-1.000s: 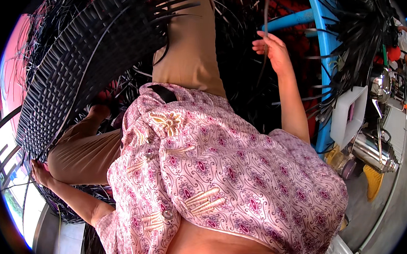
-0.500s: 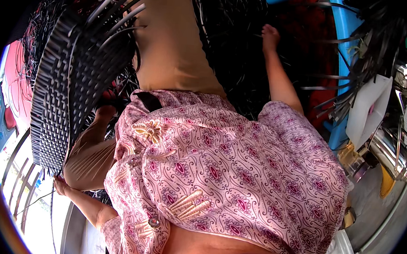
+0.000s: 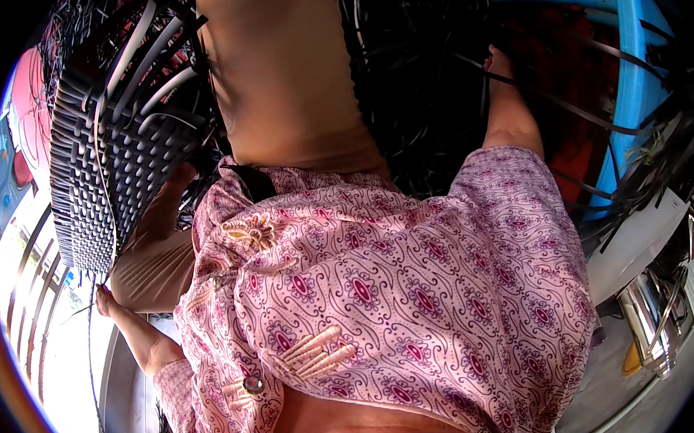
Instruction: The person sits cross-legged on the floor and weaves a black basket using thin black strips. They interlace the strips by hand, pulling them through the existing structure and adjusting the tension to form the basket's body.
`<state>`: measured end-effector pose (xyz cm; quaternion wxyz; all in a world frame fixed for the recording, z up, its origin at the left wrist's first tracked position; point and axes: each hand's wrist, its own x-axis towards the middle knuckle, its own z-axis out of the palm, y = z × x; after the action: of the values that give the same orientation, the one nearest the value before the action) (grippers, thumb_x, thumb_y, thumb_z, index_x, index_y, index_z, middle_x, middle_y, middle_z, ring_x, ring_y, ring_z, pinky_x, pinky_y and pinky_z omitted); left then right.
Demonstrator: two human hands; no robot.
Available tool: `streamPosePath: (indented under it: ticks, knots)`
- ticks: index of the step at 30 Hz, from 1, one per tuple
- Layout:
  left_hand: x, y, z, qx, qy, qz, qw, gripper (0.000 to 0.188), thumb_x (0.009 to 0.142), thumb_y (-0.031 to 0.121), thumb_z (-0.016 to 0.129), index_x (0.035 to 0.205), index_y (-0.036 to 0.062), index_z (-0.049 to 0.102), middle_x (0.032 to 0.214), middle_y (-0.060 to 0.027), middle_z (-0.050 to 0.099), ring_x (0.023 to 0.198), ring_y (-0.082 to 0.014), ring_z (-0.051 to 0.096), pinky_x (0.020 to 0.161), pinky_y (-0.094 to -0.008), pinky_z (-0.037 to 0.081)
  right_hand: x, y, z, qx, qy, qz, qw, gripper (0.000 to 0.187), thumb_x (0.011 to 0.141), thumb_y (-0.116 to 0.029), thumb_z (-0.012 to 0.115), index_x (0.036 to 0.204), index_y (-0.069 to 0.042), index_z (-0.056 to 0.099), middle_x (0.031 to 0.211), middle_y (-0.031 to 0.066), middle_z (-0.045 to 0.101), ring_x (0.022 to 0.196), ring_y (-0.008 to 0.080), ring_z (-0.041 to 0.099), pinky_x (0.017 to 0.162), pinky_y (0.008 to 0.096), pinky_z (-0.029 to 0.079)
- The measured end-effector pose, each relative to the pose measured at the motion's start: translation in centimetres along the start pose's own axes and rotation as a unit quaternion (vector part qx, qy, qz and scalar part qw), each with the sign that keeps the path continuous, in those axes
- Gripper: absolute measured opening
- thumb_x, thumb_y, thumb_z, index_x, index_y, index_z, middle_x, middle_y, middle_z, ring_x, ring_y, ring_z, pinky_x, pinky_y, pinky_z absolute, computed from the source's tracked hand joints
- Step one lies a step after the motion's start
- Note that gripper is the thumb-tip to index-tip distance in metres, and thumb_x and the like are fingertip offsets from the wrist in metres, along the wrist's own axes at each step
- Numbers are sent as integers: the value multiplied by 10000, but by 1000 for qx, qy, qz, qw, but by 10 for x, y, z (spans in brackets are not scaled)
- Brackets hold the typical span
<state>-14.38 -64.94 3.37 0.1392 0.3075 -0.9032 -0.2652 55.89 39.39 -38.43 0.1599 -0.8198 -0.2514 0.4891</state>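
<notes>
A black woven panel, made of flat strips like a basket's side, stands upright at the left against my bent leg. Loose grey and black strip ends curl from its upper part. By its lower edge is my left hand, its fingers closed near thin strips; what they hold is too small to make out. Far to the right, my right hand is closed on a long black strip that stretches rightward over a blue frame. A thin pale cord runs down the panel's face.
A dark tangle of black strips covers the area beyond my lap. The blue plastic frame curves at the far right, more strips over it. Near it are a white container and a shiny metal vessel. Bars stand at the left.
My right hand has moved right, and the long strip now shows stretched beside it. The woven panel has turned somewhat. My left hand stays by its lower edge. The whole view has shifted slightly.
</notes>
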Motion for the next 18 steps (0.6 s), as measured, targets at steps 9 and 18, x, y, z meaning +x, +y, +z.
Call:
streamPosePath:
  ticks: [9, 18]
  knots:
    - [-4, -3, -8, 37, 15, 152, 988, 321, 874, 302, 751, 957, 0, 682, 860, -92, 697, 727, -161, 632, 575, -292, 502, -107, -34, 6, 276, -36, -195, 940, 120, 902, -172, 695, 929, -70, 637, 733, 37, 648, 594, 135, 598, 501, 256, 449]
    - [-67, 50, 43, -218, -32, 260, 940, 240, 880, 126, 638, 1038, -41, 706, 939, -132, 705, 815, -203, 659, 627, -289, 527, -400, -46, 33, 451, -596, 115, 655, 113, 935, -122, 659, 1000, -30, 650, 856, 48, 630, 754, 175, 592, 589, 259, 485]
